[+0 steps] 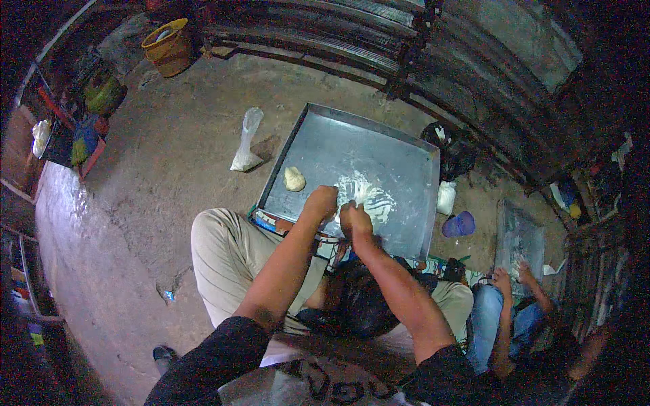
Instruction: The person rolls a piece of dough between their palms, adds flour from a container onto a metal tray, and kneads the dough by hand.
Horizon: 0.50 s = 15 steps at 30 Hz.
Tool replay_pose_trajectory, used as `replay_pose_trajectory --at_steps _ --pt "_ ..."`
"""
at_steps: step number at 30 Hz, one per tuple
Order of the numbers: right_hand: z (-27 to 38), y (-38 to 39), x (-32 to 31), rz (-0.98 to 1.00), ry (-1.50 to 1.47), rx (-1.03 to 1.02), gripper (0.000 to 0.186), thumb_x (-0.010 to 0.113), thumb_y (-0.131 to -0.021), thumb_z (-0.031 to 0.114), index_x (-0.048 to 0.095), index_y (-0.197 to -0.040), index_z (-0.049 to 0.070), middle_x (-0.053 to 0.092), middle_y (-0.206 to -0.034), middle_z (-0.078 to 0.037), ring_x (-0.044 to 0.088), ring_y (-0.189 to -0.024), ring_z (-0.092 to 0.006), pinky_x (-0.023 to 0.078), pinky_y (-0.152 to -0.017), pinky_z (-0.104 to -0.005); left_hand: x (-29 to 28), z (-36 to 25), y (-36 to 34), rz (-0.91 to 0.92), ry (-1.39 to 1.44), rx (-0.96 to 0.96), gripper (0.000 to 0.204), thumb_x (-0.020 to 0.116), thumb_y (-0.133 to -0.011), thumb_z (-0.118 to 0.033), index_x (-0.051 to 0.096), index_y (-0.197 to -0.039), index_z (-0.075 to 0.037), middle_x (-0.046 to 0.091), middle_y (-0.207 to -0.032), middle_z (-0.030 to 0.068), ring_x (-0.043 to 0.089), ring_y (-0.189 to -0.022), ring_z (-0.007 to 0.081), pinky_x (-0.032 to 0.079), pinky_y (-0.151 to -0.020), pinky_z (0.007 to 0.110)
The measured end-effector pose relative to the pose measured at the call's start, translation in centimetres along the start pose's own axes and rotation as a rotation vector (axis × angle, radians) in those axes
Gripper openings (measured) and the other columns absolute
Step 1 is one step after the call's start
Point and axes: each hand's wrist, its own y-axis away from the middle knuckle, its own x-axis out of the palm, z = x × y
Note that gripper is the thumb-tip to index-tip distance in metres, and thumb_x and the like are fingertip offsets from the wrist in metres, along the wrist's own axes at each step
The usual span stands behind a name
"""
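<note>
- Two hands work side by side at the near edge of a large square metal tray (399, 152) that lies on the earth floor (169, 176).
- Left hand (321, 201): fingers curled shut into a loose fist, pressed down on the tray surface at the left rim of a flattened white dough smear (369, 196). Whether dough is gripped inside the fist cannot be told.
- Right hand (355, 218): fingers curled downward, tips on the near part of the same smear, just right of the left hand. Any hold on dough cannot be told.
- Dough smear: spread thin in streaks across the near middle of the tray, reaching beyond both hands on the far side.
- Dough ball (294, 178): small, pale, rounded; rests on the left part of the tray, apart from the smear and left of the left hand.
- Clear plastic bag (246, 143) with white contents: stands on the floor, just left of the tray.
- Purple cup (460, 224) and small white bag (445, 197): on the floor at the tray's right edge.
- Second tray (520, 238): far right, with another person's hands (512, 276) at its near edge.
- Yellow bucket (169, 46): far left, beside the corrugated wall.
</note>
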Motion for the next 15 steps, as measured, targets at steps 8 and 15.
replay_pose_trajectory --at_steps 8,15 --pt "-2.9 -0.8 -0.2 -0.131 0.019 0.008 0.016 0.057 -0.08 0.008 0.07 -0.087 0.002 0.066 -0.093 -0.018 0.064 -0.09 -0.0365 0.055 -0.077 -0.0448 -2.2 -2.6 0.7 0.113 0.007 0.033 0.024 0.066 -0.074 -0.01 0.065 -0.095 0.0 0.067 -0.096 0.0251 0.066 -0.091 0.0391 0.055 -0.078 0.046" --pt "-12.0 -5.9 -4.2 -0.562 -0.334 -0.042 0.016 0.065 -0.075 0.01 0.073 -0.086 0.003 0.069 -0.077 -0.018 0.067 -0.078 -0.0359 0.053 -0.076 -0.0402 -1.3 -5.6 2.2 0.305 -0.017 0.136 0.032 0.073 -0.073 -0.021 0.065 -0.097 0.0 0.067 -0.099 0.0214 0.066 -0.094 0.0387 0.055 -0.077 0.046"
